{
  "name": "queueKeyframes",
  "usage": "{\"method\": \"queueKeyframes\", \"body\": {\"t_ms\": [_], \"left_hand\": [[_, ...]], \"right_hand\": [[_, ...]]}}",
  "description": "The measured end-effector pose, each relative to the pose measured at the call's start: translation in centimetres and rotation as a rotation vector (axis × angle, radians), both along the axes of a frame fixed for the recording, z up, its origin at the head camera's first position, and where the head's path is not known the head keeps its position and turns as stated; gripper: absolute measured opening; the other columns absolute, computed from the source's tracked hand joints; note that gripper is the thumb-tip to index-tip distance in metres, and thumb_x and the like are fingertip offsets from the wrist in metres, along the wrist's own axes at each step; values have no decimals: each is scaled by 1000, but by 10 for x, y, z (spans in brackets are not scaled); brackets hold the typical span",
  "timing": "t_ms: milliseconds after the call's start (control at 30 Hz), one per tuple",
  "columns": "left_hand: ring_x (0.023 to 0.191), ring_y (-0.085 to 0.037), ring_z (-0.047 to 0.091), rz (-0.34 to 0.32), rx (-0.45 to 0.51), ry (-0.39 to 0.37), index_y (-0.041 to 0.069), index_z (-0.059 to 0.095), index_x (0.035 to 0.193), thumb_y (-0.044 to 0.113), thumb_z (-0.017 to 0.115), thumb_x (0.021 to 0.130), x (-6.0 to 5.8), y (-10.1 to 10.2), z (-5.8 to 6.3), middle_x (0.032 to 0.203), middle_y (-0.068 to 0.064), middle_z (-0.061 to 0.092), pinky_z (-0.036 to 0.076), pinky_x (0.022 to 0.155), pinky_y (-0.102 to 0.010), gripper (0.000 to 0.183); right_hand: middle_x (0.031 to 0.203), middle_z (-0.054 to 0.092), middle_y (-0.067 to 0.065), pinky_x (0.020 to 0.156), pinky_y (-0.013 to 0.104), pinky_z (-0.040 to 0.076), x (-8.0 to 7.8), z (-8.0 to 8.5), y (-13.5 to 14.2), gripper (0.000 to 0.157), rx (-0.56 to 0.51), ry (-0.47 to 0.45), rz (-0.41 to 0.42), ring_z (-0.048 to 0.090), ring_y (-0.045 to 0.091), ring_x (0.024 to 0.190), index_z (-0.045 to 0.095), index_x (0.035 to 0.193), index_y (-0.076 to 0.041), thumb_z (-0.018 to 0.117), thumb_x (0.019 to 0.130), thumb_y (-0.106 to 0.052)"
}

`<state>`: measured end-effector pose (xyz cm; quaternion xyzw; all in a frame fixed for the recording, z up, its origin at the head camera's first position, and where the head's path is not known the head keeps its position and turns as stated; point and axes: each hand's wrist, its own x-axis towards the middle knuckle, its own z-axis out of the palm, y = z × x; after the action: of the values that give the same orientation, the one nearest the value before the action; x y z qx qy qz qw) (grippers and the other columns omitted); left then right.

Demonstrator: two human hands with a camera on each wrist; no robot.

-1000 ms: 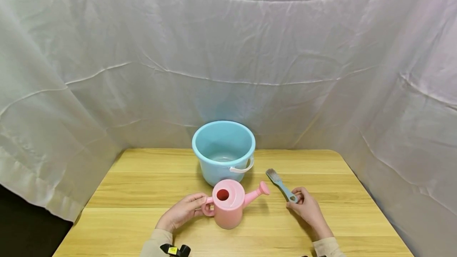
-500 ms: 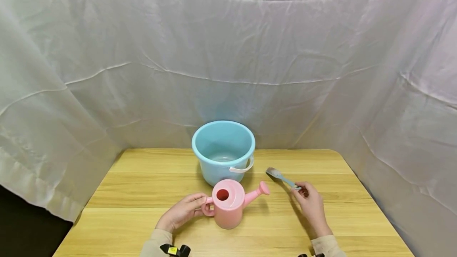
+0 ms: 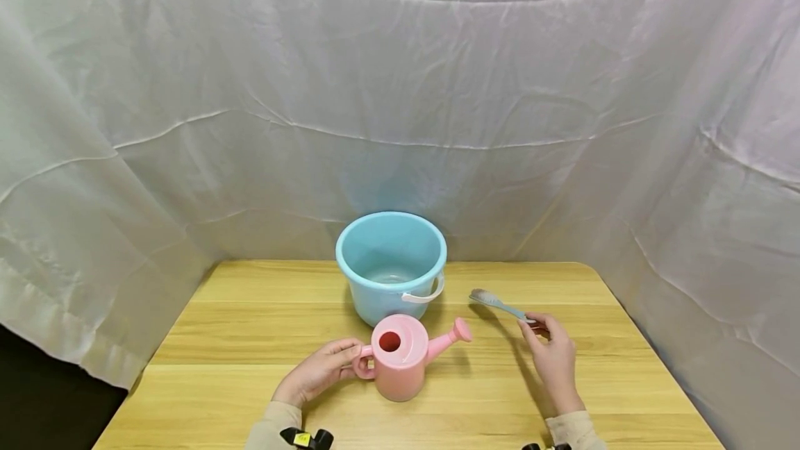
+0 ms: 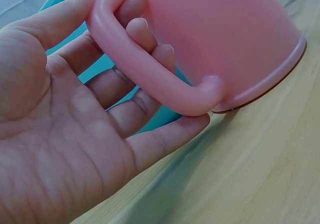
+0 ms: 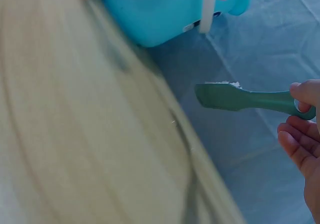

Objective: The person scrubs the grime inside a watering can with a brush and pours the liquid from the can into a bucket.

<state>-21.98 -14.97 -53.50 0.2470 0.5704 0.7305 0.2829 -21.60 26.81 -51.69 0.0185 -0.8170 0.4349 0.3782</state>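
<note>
Since a second ago, the brush (image 3: pixel 498 304) has been raised off the desk (image 3: pixel 250 311) and turned to a flatter slant, its bristles now facing up. Its end is pinched between thumb and fingers of the right hand (image 3: pixel 553 360), with the other fingers loosely bent. By the left hand (image 3: pixel 321 370), the handle (image 4: pixel 140 64) of the pink watering can (image 3: pixel 400 367) is held, fingers hooked around it. The can is stood upright before the blue bucket (image 3: pixel 378 301) (its spout pointed rightward).
</note>
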Motion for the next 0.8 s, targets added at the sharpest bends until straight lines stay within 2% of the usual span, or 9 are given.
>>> {"method": "queueKeyframes", "body": {"t_ms": [233, 400, 600, 800], "left_hand": [[106, -19, 68, -3, -5, 5, 5, 61, 113, 14, 41, 104, 0, 0, -1, 108, -1, 68, 51, 102, -37, 24], [106, -18, 68, -4, -9, 3, 10, 62, 109, 15, 40, 105, 0, 1, 1, 109, 0, 67, 51, 102, -36, 23], [107, -17, 67, 0, -17, -3, 14, 60, 97, 17, 41, 105, 1, 1, 3, 110, 1, 66, 51, 103, -36, 21], [106, -18, 67, 0, 0, -4, 14, 59, 97, 16, 40, 105, 1, 2, 2, 111, 1, 66, 52, 102, -36, 21]], "right_hand": [[84, 69, 17, 71, 1, 48, 4, 18, 0, 20, -11, 114, 29, 55, -17, 77, 70, 96, 2, 75, 77, 8], [85, 65, 19, 72, 2, 48, 14, 44, -10, 22, -47, 200, 69, 58, -12, 80, 67, 94, 10, 70, 75, 19], [87, 63, 0, 72, 4, 50, 31, 77, -22, 19, -120, 313, 127, 60, -4, 80, 63, 92, 17, 65, 75, 25], [91, 64, -5, 73, 5, 51, 33, 80, -18, 18, -171, 403, 187, 61, 0, 82, 61, 92, 19, 63, 75, 26]]}}
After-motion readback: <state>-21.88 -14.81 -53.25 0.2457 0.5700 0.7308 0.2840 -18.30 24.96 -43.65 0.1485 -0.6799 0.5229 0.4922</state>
